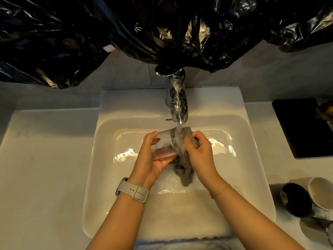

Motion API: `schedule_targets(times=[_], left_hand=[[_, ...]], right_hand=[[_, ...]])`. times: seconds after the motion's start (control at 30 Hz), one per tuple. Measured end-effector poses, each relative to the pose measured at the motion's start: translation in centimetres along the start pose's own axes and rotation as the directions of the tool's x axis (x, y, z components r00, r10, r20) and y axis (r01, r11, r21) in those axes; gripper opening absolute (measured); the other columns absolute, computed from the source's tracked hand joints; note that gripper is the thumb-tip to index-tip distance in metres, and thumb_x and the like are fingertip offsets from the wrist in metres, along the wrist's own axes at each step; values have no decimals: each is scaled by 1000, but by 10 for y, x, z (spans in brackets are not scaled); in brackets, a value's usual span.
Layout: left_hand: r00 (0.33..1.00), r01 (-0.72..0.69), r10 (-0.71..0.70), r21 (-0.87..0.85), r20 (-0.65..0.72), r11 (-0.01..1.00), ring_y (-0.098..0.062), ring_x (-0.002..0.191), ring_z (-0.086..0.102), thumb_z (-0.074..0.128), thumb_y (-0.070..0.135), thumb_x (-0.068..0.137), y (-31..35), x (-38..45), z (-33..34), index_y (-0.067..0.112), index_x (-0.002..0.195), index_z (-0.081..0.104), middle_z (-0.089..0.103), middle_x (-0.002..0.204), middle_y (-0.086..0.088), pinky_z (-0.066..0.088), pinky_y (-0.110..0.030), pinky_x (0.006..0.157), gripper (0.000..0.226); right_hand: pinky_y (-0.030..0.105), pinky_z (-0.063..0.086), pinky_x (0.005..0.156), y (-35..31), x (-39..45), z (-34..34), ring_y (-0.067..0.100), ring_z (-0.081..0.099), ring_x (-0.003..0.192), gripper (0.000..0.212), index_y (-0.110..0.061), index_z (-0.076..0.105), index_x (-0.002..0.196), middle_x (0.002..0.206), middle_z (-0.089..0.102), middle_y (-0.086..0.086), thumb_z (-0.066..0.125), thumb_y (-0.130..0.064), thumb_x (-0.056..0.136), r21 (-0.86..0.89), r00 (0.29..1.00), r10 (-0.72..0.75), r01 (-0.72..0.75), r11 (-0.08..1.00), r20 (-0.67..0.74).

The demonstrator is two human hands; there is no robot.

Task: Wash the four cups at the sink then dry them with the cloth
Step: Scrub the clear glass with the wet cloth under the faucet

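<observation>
Under the running tap [177, 103], seen from the head camera, we hold a clear glass cup [166, 146] on its side over the sink [108, 177], its mouth turned toward the stream so the water can reach inside. Our left hand [153, 157] has its grip clamped on the cup, fingers curled round the base end and thumb over the top; we judge this steadies it against the rubbing. Our right hand [198, 152] has its grip closed on a grey cloth [185, 170], bunched at the cup's mouth, with the loose tail hanging down into the basin. The wet cloth here seems to serve for scrubbing, so we read this as the washing step, not the drying.

To the right, on the white surface [45, 168], stand the other cups: a dark cup [295, 199] lying tilted toward us, a pale cup [320, 193] just beside it, and part of another glass [324, 230] at the frame's edge, too cut off to describe. They sit within reach of the right hand, likely waiting their turn or set aside after it; we cannot tell which. A black tray [304, 127] lies farther back on the same side. Black plastic sheeting [126, 33] hangs over the wall above the tap.
</observation>
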State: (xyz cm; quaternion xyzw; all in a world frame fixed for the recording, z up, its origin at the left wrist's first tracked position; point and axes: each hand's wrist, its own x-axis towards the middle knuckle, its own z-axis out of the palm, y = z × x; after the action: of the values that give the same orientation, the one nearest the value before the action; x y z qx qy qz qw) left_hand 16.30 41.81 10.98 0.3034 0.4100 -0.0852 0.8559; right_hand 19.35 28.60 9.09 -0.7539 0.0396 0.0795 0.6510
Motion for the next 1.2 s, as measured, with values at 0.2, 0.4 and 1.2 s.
schedule_targets(times=[0.2, 0.4, 1.2], left_hand=[[996, -91, 90, 154, 12, 984, -24, 70, 72, 59, 30, 94, -15, 1, 2, 10, 100, 62, 73, 75, -11, 59, -35, 65, 21], [955, -291, 293, 363, 52, 885, -34, 97, 71, 65, 35, 90, -22, -3, 0, 12, 122, 56, 71, 110, -18, 59, -47, 80, 40], [669, -658, 680, 663, 299, 356, -8, 102, 63, 66, 51, 78, -31, 0, 2, 24, 125, 49, 61, 115, 1, 51, -16, 82, 56]], right_hand=[[10, 46, 74, -21, -27, 0, -4, 60, 80, 20, -19, 62, 86, 82, 62, -14, 66, 0, 86, 124, 987, -145, 136, 983, 71], [15, 49, 81, -15, -8, -1, 7, 62, 97, 16, -15, 66, 107, 107, 63, 3, 63, -15, 92, 123, 996, -51, 43, 992, 70], [37, 57, 77, -27, 13, -3, 25, 72, 93, 43, -17, 70, 111, 103, 73, 8, 55, -52, 90, 274, 785, 412, -568, 776, 463]])
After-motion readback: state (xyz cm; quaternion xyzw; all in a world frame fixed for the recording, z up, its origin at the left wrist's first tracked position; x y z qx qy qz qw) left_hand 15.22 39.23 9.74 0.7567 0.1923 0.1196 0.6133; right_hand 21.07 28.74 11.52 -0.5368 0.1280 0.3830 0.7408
